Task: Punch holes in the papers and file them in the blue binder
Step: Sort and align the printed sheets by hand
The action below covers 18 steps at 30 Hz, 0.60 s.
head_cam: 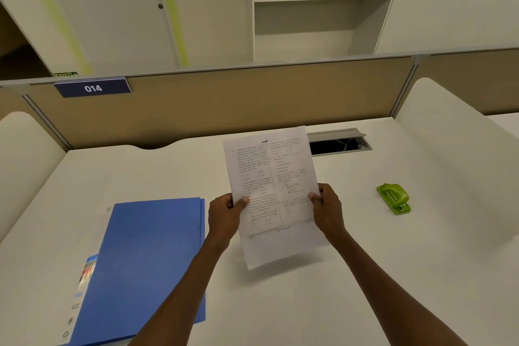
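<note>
Above the tabletop [365, 275], your left hand [224, 215] and right hand [328, 212] pinch the printed papers [273, 191] by their side edges; unpunched apparently, green hole punch [393, 198] untouched, blue binder [146, 264] closed: both steps remain.

Printed papers [271, 177] held upright above desk; blue binder [146, 261] closed, flat, left; green punch [393, 198] right.

Office cubicle, white bench [280, 303], tan partition [252, 98].
Partition carries a blue "014" plate [92, 88]; beyond stand a white door [112, 17], open shelving [314, 25] and cupboards [455, 0].
</note>
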Available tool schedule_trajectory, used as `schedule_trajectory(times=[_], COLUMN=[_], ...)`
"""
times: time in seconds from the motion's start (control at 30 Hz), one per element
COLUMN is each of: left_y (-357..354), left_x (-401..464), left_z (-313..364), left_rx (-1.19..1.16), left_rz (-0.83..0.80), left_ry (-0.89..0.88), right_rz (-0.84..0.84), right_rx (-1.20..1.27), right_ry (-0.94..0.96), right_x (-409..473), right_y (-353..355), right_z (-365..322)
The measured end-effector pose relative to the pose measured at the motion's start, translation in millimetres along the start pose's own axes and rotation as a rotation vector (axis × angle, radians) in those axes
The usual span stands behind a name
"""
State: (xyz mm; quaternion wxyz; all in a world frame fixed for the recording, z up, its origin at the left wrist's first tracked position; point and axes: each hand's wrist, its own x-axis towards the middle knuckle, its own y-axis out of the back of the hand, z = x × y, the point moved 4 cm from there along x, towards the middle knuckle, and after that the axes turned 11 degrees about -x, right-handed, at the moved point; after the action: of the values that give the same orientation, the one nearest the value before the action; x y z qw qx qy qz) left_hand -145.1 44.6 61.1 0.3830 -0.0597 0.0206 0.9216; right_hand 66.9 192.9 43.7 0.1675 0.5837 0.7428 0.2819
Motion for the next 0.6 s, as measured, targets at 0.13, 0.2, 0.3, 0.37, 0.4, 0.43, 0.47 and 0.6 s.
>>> schedule_trajectory(times=[0.13,0.2,0.3,0.37,0.4,0.43,0.47,0.6], left_y=[-5,-9,-19,-21,-23,-25,-27,-42], left_x=[-8,-15,-26,-28,-31,-33,-34,-41], left_z=[-15,-21,-25,-28,-28,-29,-30,-34], left_rx=[-0.074,-0.095,-0.11,-0.132,-0.135,-0.134,-0.13,-0.127], left_rz=[-0.077,-0.1,-0.123,-0.121,-0.119,-0.115,-0.113,-0.102], left_ry=[0.126,0.16,0.193,0.212,0.217,0.218,0.213,0.206], right_rz=[0.013,0.019,0.017,0.004,0.002,0.0,-0.001,-0.014], right_rx=[0.029,0.03,0.012,0.009,0.008,0.006,0.005,0.004], right_ry=[-0.066,-0.062,-0.047,-0.048,-0.052,-0.051,-0.054,-0.07], right_x=[-11,-18,-26,-28,-29,-29,-30,-30], right_y=[10,17,27,29,32,34,36,48], right_z=[7,10,17,20,22,25,27,40])
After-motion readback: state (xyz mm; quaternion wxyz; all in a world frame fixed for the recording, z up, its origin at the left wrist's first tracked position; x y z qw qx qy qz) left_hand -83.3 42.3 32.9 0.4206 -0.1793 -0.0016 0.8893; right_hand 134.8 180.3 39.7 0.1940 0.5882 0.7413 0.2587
